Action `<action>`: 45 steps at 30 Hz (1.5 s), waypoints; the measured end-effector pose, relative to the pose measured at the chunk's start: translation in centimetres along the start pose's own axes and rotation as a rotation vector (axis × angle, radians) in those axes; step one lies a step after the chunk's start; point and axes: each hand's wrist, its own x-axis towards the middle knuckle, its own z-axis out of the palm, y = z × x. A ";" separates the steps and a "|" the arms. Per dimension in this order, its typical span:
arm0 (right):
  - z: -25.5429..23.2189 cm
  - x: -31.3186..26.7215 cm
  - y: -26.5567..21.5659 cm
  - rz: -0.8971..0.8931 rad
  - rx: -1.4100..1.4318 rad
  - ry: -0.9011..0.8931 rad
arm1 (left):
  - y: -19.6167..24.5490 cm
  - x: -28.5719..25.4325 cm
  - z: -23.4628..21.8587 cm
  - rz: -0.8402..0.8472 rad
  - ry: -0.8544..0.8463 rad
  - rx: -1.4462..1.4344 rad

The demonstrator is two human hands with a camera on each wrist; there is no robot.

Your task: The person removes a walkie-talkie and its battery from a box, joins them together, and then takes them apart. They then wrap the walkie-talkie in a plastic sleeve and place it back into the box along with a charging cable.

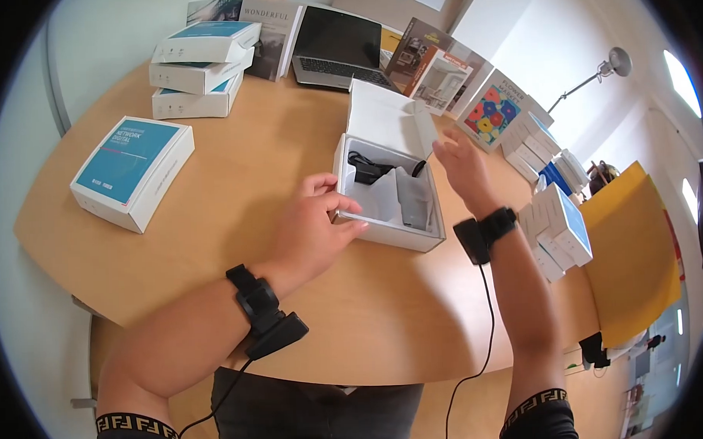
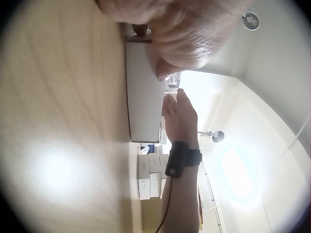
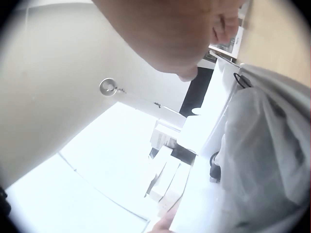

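An opened white box point(image 1: 398, 237) stands on the table with its lid point(image 1: 379, 118) raised at the back. Inside lie a black cable bundle point(image 1: 367, 169) and a grey item point(image 1: 414, 200) in a translucent plastic bag point(image 3: 262, 145). At the box's near left corner, my left hand point(image 1: 309, 225) holds the wall, fingers at the rim and thumb by the front. Beside the right wall and the lid's side flap point(image 1: 423, 128) is my right hand point(image 1: 466, 169), with fingers loosely extended and nothing held. In the right wrist view its thumb stands apart from the fingers.
A closed blue-and-white box point(image 1: 133, 173) lies to the left, with a stack of similar boxes point(image 1: 203, 70) behind it. A laptop point(image 1: 338, 46) and upright books point(image 1: 439, 73) line the back. More white boxes point(image 1: 557, 228) stand right, near a yellow panel point(image 1: 631, 256).
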 end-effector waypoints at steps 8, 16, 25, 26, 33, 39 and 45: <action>2.5 4.8 1.4 0.585 1.015 -0.223 | 0.3 0.1 0.0 -0.018 -0.015 0.032; 2.4 2.2 2.2 0.500 1.191 -0.082 | -0.3 0.1 0.4 0.022 0.026 -0.044; 4.2 -3.6 4.3 0.286 1.152 -0.054 | -0.5 0.4 0.7 0.005 0.040 -0.027; 4.1 -4.7 2.4 0.317 1.235 -0.050 | -0.4 0.5 0.6 0.010 0.034 -0.017; 4.4 -6.2 1.1 0.328 1.443 -0.110 | -0.3 1.0 0.3 -0.156 0.164 -0.314; 4.9 -6.1 1.7 0.290 1.467 -0.063 | 2.1 4.3 -1.4 -0.158 0.227 -0.256; 5.4 -5.9 2.3 0.304 1.503 -0.076 | 4.7 8.0 -2.3 -0.285 0.069 -0.072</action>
